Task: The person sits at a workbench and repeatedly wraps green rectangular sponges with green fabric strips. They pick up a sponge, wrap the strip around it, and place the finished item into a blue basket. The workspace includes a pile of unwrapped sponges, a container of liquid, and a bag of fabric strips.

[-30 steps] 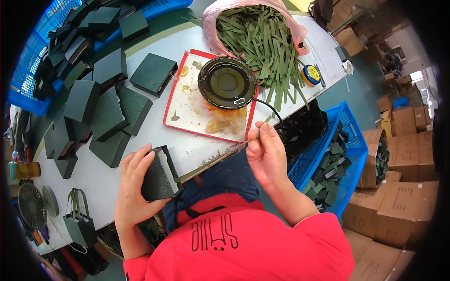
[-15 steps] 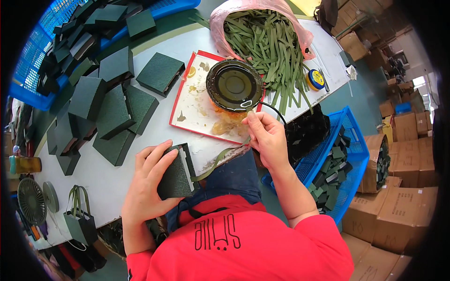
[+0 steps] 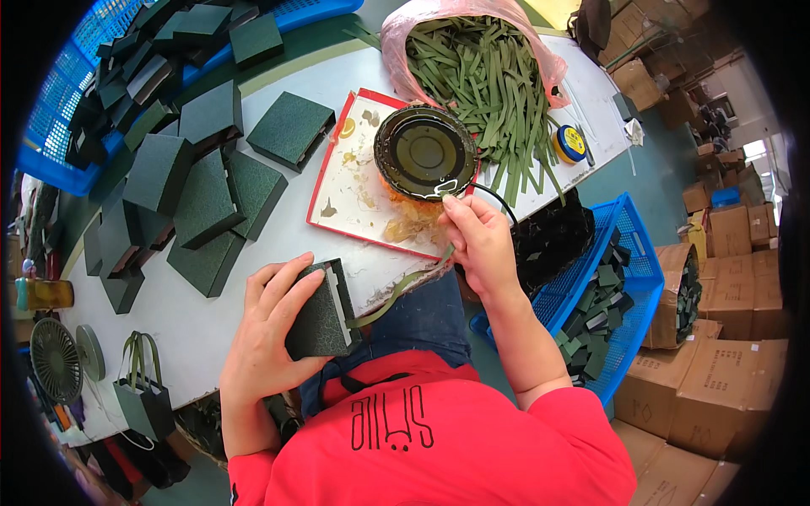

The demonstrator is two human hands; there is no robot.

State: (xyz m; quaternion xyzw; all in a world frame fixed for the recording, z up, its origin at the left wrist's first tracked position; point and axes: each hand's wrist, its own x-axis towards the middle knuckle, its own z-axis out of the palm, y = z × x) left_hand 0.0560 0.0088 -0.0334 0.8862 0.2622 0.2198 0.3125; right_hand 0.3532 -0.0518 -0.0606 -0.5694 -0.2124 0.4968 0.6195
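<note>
My left hand [image 3: 272, 308] is wrapped round a small dark green box [image 3: 317, 319] with a pale open edge, held above my lap at the table's front edge. A flat olive-green ribbon [image 3: 395, 297] runs from the box's right side up to my right hand [image 3: 479, 244]. Thumb and forefinger of that hand pinch the ribbon near its end, close by the near rim of a round black pot [image 3: 424, 150]. Shiny, clear-looking liquid lies in the pot. Beneath it is a red-edged white tray [image 3: 336, 207] stained with amber drips.
Dark green boxes [image 3: 202, 198] lie heaped on the left. A pink plastic bag [image 3: 393, 40] spills green ribbons [image 3: 498, 101] behind the pot. Beside them stands a yellow-and-blue round tin [image 3: 569, 143]. Blue crates [image 3: 645, 278], a fan [image 3: 56, 361] and cartons [image 3: 726, 384] surround the table.
My right fingertips have shifted slightly up and left along the pot's near rim with the ribbon. My left hand keeps the box in nearly the same place.
</note>
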